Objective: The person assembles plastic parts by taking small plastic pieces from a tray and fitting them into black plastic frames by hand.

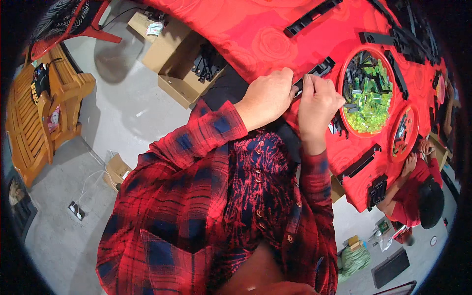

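At the edge of the red-covered table, a slim black plastic bar (322,67) with notches along it slants up and to the right. My left hand (268,96) is closed round its lower end, its fingers mostly hidden behind the back of the hand. Close beside it, my right hand (318,103) is pinched over the middle of the bar; whatever lies between those fingertips cannot be made out. Just right of it stands a round red basket (342,83) heaped with small black pieces and yellow-green clear ones.
Other black bars (312,18) lie across the red tablecloth (268,46). A smaller red basket (417,123) holds small parts. Another person (418,187) works at the right. An open cardboard box (177,91) with black parts stands on the floor, left of the table, and a wooden chair (37,118) beyond.
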Available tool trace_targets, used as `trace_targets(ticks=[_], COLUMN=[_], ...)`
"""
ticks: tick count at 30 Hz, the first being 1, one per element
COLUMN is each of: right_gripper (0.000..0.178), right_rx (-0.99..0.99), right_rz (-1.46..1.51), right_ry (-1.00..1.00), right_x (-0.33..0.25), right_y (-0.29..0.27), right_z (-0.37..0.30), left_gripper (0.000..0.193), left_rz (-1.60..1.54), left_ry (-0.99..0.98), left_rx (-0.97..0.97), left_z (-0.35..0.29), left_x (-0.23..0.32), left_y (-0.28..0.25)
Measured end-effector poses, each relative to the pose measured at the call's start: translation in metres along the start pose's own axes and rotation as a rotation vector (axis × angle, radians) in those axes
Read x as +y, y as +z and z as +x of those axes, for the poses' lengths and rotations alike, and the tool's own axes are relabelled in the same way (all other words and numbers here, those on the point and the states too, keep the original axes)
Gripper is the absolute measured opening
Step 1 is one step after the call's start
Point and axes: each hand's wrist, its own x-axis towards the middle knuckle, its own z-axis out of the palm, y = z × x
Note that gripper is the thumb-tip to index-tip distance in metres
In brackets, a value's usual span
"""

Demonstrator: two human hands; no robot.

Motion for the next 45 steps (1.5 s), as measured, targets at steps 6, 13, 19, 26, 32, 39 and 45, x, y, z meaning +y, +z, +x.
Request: trace_targets(ticks=[6,13,19,26,32,39,45], right_gripper=[0.018,0.048,0.057,0.032,0.035,0.03,0.021], right_rx=[0.117,-0.108,-0.25,-0.045,-0.136,-0.239,-0.038], right_rz=[0.529,0.561,0.844,0.197,0.097,-0.074,0.281], right_ry=[0.454,0.481,0.712,0.039,-0.055,-0.241,0.059], right_x=[0.009,0.011,0.009,0.016,0.019,0.013,0.028], right_y=[-0.008,-0.003,-0.01,-0.02,-0.025,-0.03,-0.027], right_z=[-0.006,-0.016,-0.004,-0.009,-0.005,-0.002,0.0], left_gripper=[0.027,0.025,0.022,0.02,0.02,0.025,0.026], left_rz=[-0.004,0.062,0.032,0.034,0.084,0.025,-0.007], left_ry=[-0.005,0.028,-0.007,-0.002,0.068,0.037,0.017], left_rx=[0.022,0.009,0.001,0.001,0.029,0.054,0.102], left_z=[0.001,0.004,0.007,0.009,0.011,0.013,0.014], left_x=[-0.001,0.0,0.005,0.012,0.016,0.018,0.017], left_y=[0.002,-0.002,-0.004,-0.005,0.002,0.009,0.013])
